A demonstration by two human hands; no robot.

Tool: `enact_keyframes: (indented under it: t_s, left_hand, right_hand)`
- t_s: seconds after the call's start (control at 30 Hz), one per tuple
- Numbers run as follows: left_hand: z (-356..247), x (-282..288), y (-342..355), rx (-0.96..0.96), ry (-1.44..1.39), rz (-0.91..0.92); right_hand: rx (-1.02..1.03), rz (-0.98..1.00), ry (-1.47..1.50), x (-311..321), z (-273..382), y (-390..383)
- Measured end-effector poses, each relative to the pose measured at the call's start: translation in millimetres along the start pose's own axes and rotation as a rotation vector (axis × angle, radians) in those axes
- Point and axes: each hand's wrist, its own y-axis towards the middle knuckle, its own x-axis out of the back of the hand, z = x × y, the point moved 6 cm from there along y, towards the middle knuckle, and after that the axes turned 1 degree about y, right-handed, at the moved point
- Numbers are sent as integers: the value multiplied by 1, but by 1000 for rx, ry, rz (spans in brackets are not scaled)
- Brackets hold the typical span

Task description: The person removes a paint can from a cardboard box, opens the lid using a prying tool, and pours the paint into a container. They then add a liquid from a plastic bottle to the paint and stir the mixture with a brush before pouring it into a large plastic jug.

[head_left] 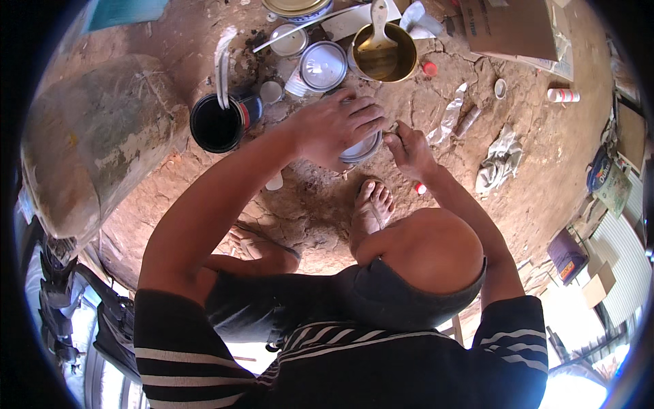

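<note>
Between my feet on the dirt floor stands a small round paint tin (361, 148) with a pale top and a metal rim. My left hand (335, 128) is closed over its far left side, with the fingers curled across the top and hiding much of it. At the tin's right edge my right hand (412, 151) is pinched closed, thumb toward the rim. A small tip shows at its fingers, too little to name. Just beyond the left hand are a white-lidded tin (323, 66) and an open tin of brownish liquid (402, 63), with a wide paintbrush (379, 37) resting in it.
An open tin of black paint (216, 124) with a stick (223, 68) in it stands left, near a large stone block (95, 136). Bottle caps (429, 68), crumpled cloth (499, 160) and a red-and-white tube (563, 95) lie right. A cardboard box (511, 31) sits far right.
</note>
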Motion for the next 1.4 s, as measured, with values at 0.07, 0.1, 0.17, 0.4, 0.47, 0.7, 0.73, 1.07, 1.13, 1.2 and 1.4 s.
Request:
enact_keyframes:
  t_s: [0.07, 0.1, 0.17, 0.4, 0.47, 0.7, 0.73, 1.07, 1.13, 1.2, 1.4]
  left_hand:
    - [-1, -1, 3, 20, -3, 54]
    - [-1, -4, 2, 31, -7, 86]
    - [-6, 0, -5, 116, 9, 1]
    - [-52, -6, -20, 1020, -105, -402]
    - [-46, -14, -21, 1036, -69, -457]
    - [-13, 3, -22, 559, -18, -369]
    - [-11, 2, -20, 473, 1, -311]
    - [-8, -1, -17, 230, 30, -138]
    - [-9, -2, -13, 219, 14, -142]
    - [-9, 0, -12, 213, 6, -179]
    - [-13, -4, -15, 139, 26, -113]
  right_hand:
    - [21, 14, -5, 2, -4, 2]
    - [10, 26, -13, 3, -1, 3]
    - [-76, 80, -57, 1, 0, 3]
    - [332, -93, -269, 23, 29, -9]
    - [-23, 6, 1, 26, 44, 3]
    - [-464, 89, 332, 14, 39, -17]
    - [-514, 84, 354, 5, 34, -23]
    - [-181, -207, 7, -24, 12, -40]
    - [56, -336, -38, -25, 7, -39]
    - [138, -379, -81, -24, 2, -42]
    - [-363, -103, 90, -18, 7, -37]
